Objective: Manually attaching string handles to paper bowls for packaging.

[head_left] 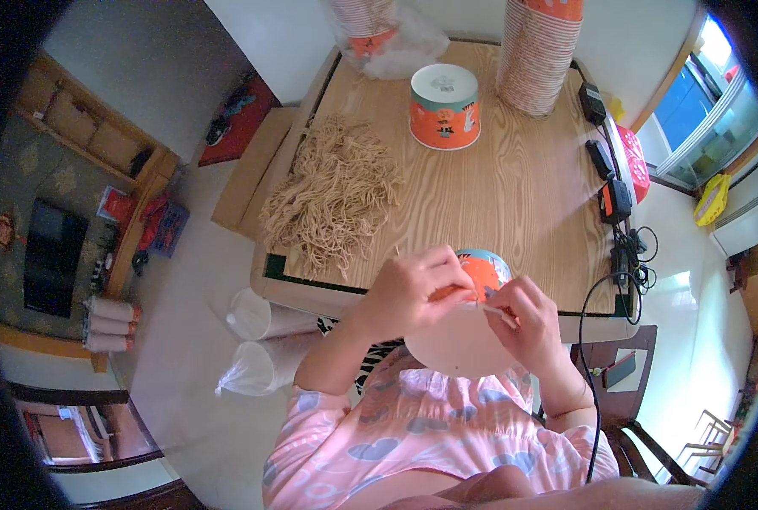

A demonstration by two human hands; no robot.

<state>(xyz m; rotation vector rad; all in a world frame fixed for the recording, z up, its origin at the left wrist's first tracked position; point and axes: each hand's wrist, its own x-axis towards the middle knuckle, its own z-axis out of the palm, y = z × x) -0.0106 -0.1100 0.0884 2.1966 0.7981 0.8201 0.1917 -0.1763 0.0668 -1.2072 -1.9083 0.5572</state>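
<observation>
Two bagged stacks of pale tubs [268, 367] lie on the floor at the left, and next comes a loose heap of tan cord [332, 195] on the near left part of the wood-grain table [472, 200]. The left hand [425, 289] has its fingers closed at the edge of an orange-and-teal tub [485, 272], held at the table's near edge beyond an upturned tub's [444, 127] nearer side, while the right hand [525, 319] pinches the same edge opposite, though any cord between the fingertips is too small to tell. Farther right stand a tall stack of tubs [539, 64] and black adapters [614, 201] along the table's right side.
</observation>
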